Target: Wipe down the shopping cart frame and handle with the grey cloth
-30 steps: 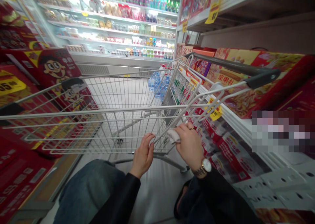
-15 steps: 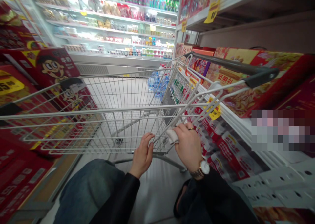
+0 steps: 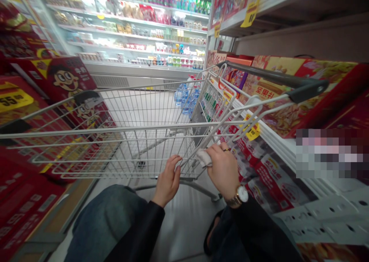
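A pale, crumpled cloth (image 3: 204, 158) is bunched in the fingers of my right hand (image 3: 223, 170), closed against the wires at the right end of a shopping cart (image 3: 121, 130). That hand wears a dark ring and a wristwatch (image 3: 242, 194). To its left, my left hand (image 3: 167, 180) reaches to the lower wires of the cart, its fingers extended and slightly bent with the thumb apart. Whether its fingertips touch the wire is unclear. The cart stands sideways before my knees, its dark handle (image 3: 268, 75) at the upper right.
Red gift boxes (image 3: 67, 75) are stacked on the left. A shelf (image 3: 276, 150) with nut boxes (image 3: 276, 89) and bagged goods (image 3: 278, 177) runs close on the right. Beyond the cart are water bottles (image 3: 187, 98) and a lit refrigerated display (image 3: 129, 35).
My right hand has shifted very slightly right and down with the cloth in it. The left hand stays at the same wires, and the view has moved a little.
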Tool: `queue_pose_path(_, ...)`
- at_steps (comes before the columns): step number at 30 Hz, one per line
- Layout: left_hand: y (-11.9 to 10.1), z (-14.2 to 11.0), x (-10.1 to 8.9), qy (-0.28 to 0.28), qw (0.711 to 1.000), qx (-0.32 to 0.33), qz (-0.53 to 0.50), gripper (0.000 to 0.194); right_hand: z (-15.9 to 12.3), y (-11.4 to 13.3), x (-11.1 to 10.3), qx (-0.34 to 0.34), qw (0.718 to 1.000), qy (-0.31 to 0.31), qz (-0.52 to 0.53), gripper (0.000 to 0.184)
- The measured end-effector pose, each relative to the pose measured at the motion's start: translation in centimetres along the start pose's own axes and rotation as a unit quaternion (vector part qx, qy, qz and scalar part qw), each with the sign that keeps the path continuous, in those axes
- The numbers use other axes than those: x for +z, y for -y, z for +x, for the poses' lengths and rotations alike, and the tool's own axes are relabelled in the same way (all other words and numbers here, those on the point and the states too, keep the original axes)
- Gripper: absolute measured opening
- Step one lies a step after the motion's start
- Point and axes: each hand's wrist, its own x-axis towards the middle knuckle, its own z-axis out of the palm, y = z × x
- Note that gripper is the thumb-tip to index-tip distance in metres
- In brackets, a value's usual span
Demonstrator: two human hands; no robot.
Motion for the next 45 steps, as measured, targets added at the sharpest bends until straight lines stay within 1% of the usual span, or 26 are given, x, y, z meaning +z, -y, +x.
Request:
queue_pose_path(2,0.0,0.0,-0.1,0.001,1.000,0.004,-0.001,0.036,0.0,0.2,0.7,-0.007,1.000,0.018,0.003,0.034)
queue_pose_path(3,0.0,0.0,-0.1,0.001,1.000,0.006,-0.001,0.036,0.0,0.1,0.6,-0.006,1.000,0.011,0.012,0.034)
queue_pose_path(4,0.0,0.0,-0.1,0.001,1.000,0.007,-0.002,0.036,0.1,-0.2,0.2,-0.003,1.000,-0.006,0.024,0.035)
queue_pose_path(8,-0.2,0.0,-0.2,0.000,1.000,0.008,-0.002,0.036,0.2,-1.4,-2.6,0.018,0.991,-0.112,0.068,0.038)
queue_pose_path(9,-0.2,0.0,-0.1,-0.003,1.000,0.009,-0.003,0.036,0.2,-1.4,-3.0,0.022,0.989,-0.126,0.070,0.037)
queue_pose_path(10,-0.2,0.0,-0.1,-0.005,1.000,0.010,-0.004,0.035,0.2,-1.4,-3.0,0.024,0.989,-0.127,0.065,0.037)
queue_pose_path(12,-0.2,0.0,0.0,-0.009,1.000,0.011,-0.002,0.035,0.2,-0.8,-2.1,0.021,0.994,-0.096,0.039,0.037)
queue_pose_path(16,-0.2,0.0,0.0,-0.005,1.000,0.010,0.003,0.035,-0.1,0.8,0.9,0.000,1.000,0.012,-0.024,0.033)
queue_pose_path(18,-0.2,0.0,-0.1,-0.005,1.000,0.009,0.005,0.035,-0.1,1.0,1.3,-0.004,0.999,0.021,-0.030,0.032)
queue_pose_path(20,-0.2,0.0,-0.1,-0.007,1.000,0.010,0.006,0.035,0.0,0.6,0.3,-0.004,1.000,-0.009,-0.012,0.035)
queue_pose_path(24,-0.3,0.0,-0.1,-0.008,1.000,0.009,0.004,0.035,0.2,-0.8,-2.8,0.018,0.992,-0.119,0.038,0.043)
queue_pose_path(26,-0.3,0.0,-0.1,-0.007,1.000,0.006,0.005,0.035,0.2,-1.0,-3.3,0.027,0.989,-0.141,0.045,0.043)
queue_pose_path(28,-0.3,0.0,0.0,-0.006,1.000,0.003,0.008,0.034,0.1,-0.6,-2.5,0.031,0.992,-0.118,0.035,0.042)
queue_pose_path(32,-0.1,0.0,0.1,-0.010,1.000,0.011,0.013,0.034,-0.1,0.9,0.5,0.036,0.999,0.000,0.001,0.037)
queue_pose_path(34,-0.1,0.0,0.2,-0.015,1.000,0.015,0.011,0.034,0.0,1.1,1.1,0.036,0.999,0.038,-0.002,0.034)
queue_pose_path(36,0.0,0.0,0.2,-0.017,1.000,0.016,0.009,0.035,0.0,0.7,0.4,0.036,0.999,0.036,0.010,0.032)
queue_pose_path(39,0.0,0.1,0.3,-0.020,1.000,0.019,0.010,0.034,0.1,-0.4,-1.6,0.047,0.998,-0.028,0.040,0.036)
queue_pose_path(41,0.0,0.1,0.3,-0.020,1.000,0.019,0.013,0.034,0.1,-0.7,-2.3,0.058,0.995,-0.063,0.044,0.039)
queue_pose_path(42,0.0,0.1,0.3,-0.020,1.000,0.017,0.015,0.034,0.1,-0.7,-2.3,0.061,0.996,-0.061,0.037,0.040)
queue_pose_path(43,0.0,0.1,0.3,-0.019,1.000,0.016,0.016,0.034,0.1,-0.5,-1.9,0.060,0.997,-0.042,0.027,0.038)
queue_pose_path(45,-0.1,0.1,0.3,-0.017,1.000,0.015,0.017,0.034,0.0,0.1,-0.5,0.052,0.998,0.023,0.002,0.032)
